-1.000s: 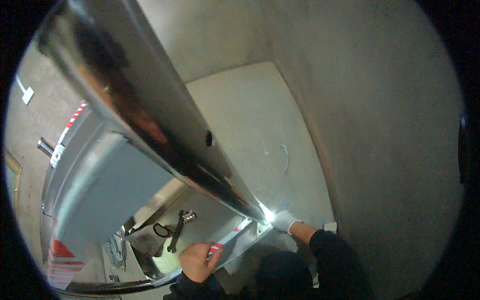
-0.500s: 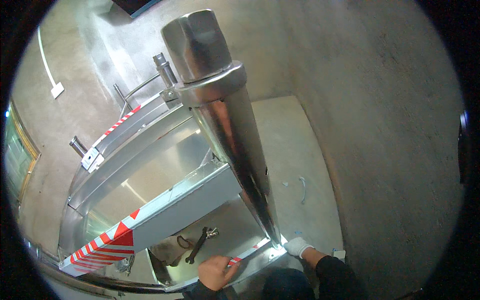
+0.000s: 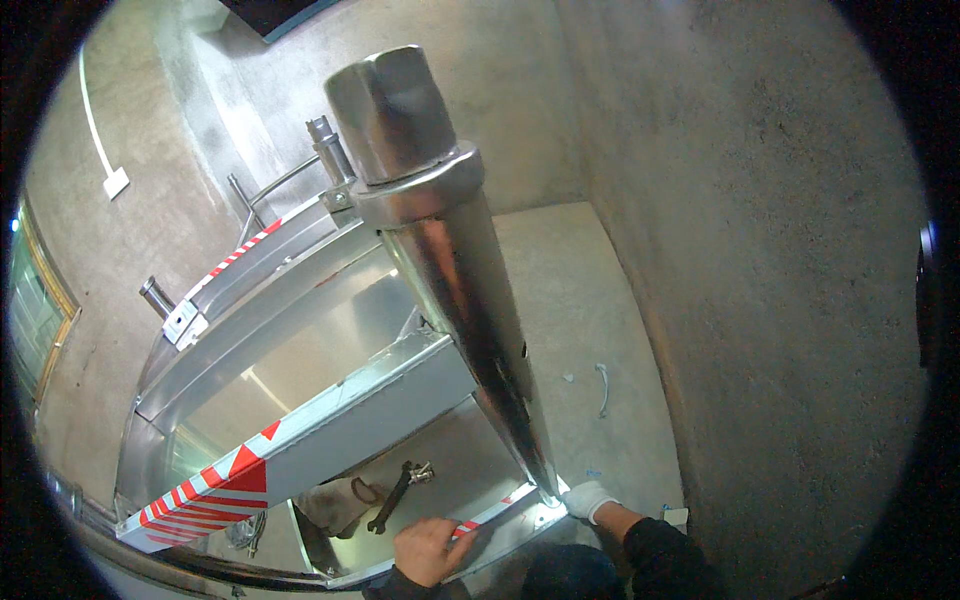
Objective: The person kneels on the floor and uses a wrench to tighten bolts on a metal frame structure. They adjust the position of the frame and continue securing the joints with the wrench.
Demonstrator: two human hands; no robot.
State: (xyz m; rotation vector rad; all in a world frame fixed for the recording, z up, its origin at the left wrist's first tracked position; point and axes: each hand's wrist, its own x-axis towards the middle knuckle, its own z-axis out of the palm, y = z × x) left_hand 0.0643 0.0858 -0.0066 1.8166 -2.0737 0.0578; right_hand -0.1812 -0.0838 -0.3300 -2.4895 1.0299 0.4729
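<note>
A tall steel post point(image 3: 462, 290) with a squared cap rises in front of me, leaning across the view. At its foot my right hand point(image 3: 588, 500), in a white glove, is closed against the base; what its fingers hold is hidden. My left hand point(image 3: 425, 550) is bare and curls over the low metal rail point(image 3: 510, 525), with its thumb along the red-and-white striped edge. Just beyond the left hand, a dark wrench point(image 3: 393, 500) lies on the metal floor of the frame, beside a brown cloth point(image 3: 335, 505).
A crossbeam point(image 3: 370, 395) with red-and-white striping runs left from the post. Past it stretch a shiny metal panel point(image 3: 300, 350) and a shorter post point(image 3: 330, 150). A concrete wall point(image 3: 770, 250) stands to the right. A thin curved strip point(image 3: 602, 390) lies on the floor.
The view has shifted slightly, so the post's cap appears lower in the picture. Both hands keep nearly the same places on the rail and at the post's foot.
</note>
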